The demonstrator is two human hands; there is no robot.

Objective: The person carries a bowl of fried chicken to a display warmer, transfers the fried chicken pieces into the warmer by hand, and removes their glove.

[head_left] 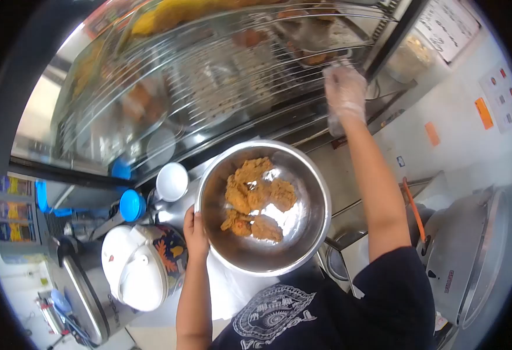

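My left hand (195, 233) grips the left rim of a large steel bowl (312, 233). Several pieces of fried chicken (249, 198) lie inside it, mostly toward its left side. My right hand (346, 90), in a clear plastic glove, reaches up to the right end of the display case's wire rack (232, 76). Its fingers look curled, and a metal piece shows at their tips, too small to make out. Beside that hand, a tray (349, 29) with some food stands in the case.
Left of the bowl are a white cup (172, 182), a blue cup (132, 205) and a white-lidded rice cooker (142, 268). A big metal lidded appliance (466, 256) stands at the right. The case's dark frame (399, 41) runs near my right hand.
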